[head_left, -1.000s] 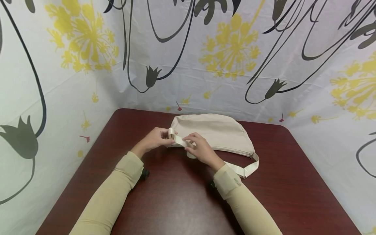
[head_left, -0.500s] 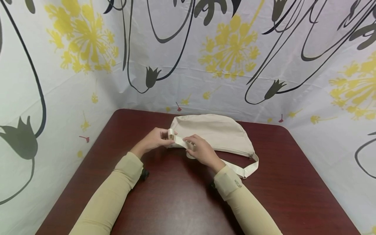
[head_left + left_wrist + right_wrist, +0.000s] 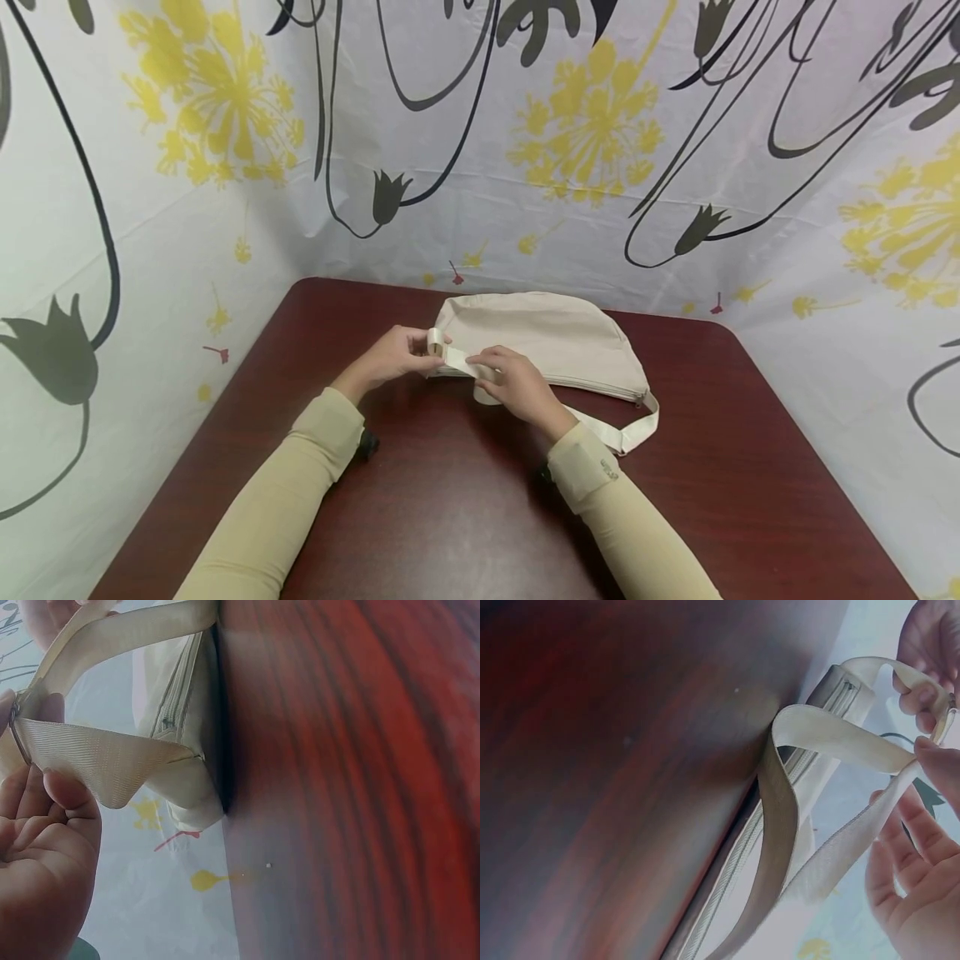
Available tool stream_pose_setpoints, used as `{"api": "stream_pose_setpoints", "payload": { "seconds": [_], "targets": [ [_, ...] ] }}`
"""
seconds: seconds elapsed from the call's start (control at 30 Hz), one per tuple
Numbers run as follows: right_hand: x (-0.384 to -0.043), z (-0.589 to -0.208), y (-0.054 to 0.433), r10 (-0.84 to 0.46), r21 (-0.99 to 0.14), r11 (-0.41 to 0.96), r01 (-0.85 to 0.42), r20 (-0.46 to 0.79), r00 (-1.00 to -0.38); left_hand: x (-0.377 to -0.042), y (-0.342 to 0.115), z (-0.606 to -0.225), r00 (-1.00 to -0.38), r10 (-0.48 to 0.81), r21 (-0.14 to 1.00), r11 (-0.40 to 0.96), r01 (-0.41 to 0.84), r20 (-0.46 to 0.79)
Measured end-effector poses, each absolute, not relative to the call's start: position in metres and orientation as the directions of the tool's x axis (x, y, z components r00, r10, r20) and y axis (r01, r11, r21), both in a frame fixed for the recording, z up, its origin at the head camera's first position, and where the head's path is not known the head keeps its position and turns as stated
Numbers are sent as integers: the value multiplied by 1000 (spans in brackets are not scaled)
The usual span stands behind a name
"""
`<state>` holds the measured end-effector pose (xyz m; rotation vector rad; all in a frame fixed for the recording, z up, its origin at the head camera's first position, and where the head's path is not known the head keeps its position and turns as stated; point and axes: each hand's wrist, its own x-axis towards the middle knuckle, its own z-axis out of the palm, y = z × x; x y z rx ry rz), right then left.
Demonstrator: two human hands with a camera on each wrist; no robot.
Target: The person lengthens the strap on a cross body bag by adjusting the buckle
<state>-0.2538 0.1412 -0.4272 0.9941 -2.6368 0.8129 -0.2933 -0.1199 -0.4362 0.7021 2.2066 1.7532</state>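
In the head view, the right hand pinches the cream strap between thumb and fingers. At its ten o'clock, the left hand pinches the strap's buckle, clearest from the left wrist. Beyond, towards one o'clock, lies the bag, whole only from the head.

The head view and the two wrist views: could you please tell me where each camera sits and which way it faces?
Head: on the person's head, facing forward and down at the bag on the table; left hand, right hand and both sleeves show.
Left wrist: on that wrist, facing the strap and the bag's zip; the left hand shows, with part of the right hand at the top edge.
Right wrist: on that wrist, facing the strap from the other side; both hands show in part.
The wrist views share strap, zip and table.
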Motion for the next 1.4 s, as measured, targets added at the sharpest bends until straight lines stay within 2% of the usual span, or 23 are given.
{"api": "stream_pose_setpoints", "payload": {
  "seconds": [0.47,0.73,0.97,1.2,1.4],
  "targets": [
    [-254,-426,136,-528,-507,578,-639,365,-767,-295,-119,-436,-863,495,958,185,218,100],
    [-253,-425,134,-527,-510,567,-647,380,-760,-294,-117,-436,-866,492,951,217,221,89],
    [-254,-425,133,-524,-502,552,-666,413,-745,-276,-115,-414,-862,497,952,204,227,99],
    [-255,-425,132,-516,-505,559,-657,409,-753,-294,-118,-437,-858,500,953,190,237,113],
    [-256,-426,130,-527,-470,562,-681,431,-733,-294,-117,-436,-853,510,953,187,239,114]
  ]
}}
